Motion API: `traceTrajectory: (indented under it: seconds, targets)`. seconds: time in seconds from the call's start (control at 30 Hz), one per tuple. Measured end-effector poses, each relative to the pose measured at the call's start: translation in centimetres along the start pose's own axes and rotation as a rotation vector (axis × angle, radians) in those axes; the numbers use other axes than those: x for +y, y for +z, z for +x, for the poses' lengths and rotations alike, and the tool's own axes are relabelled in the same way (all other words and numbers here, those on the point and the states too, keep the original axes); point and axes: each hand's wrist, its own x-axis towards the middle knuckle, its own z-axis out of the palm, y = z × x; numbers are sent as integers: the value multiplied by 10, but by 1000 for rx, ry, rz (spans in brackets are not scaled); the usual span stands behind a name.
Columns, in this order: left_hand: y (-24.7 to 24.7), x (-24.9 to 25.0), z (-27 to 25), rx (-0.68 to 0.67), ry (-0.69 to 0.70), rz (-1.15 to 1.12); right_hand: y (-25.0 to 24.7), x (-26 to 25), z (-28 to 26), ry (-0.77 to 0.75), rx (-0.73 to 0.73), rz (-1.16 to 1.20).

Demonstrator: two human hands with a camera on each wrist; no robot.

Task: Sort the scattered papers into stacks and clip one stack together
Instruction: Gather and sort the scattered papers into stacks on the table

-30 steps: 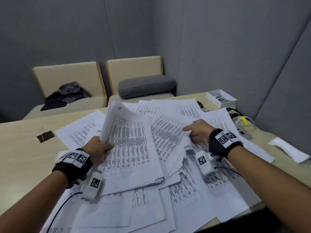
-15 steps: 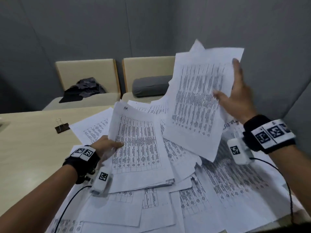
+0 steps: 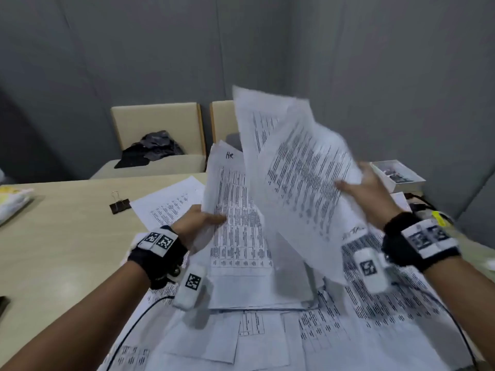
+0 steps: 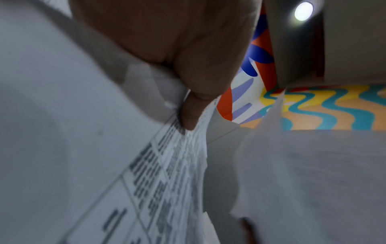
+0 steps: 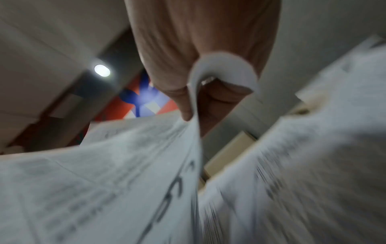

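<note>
Left hand (image 3: 199, 223) pinches the HR-marked stack (image 3: 238, 218); right hand (image 3: 367, 194) grips lifted sheets (image 3: 300, 183) above paper-strewn worktop (image 3: 53, 236).

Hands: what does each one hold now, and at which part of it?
The left hand pinches the stack marked "HR" at its left edge. The right hand grips raised sheets at their right edge.

Binder clip (image 3: 119, 205) left of papers (image 3: 308, 325)

We extend both forearms forward. Our left hand (image 3: 199, 222) pinches paper with thumb on top; our right hand (image 3: 371, 195) is raised, pinching likewise.
</note>
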Motion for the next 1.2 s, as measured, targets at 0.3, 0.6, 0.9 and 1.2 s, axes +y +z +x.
traceTrajectory:
  seconds: [0.3,0.6,0.9,1.2]
  targets:
    - [3,-32,14,138,-63,61,51,55,-33,198,-347,-581]
    - [9,-29,12,130,-65,180,39,42,3,-120,72,-607]
    - [15,-23,6,110,19,112,37,60,11,205,-10,-257]
    - [25,-20,3,58,107,127,74,40,-10,239,-408,-220]
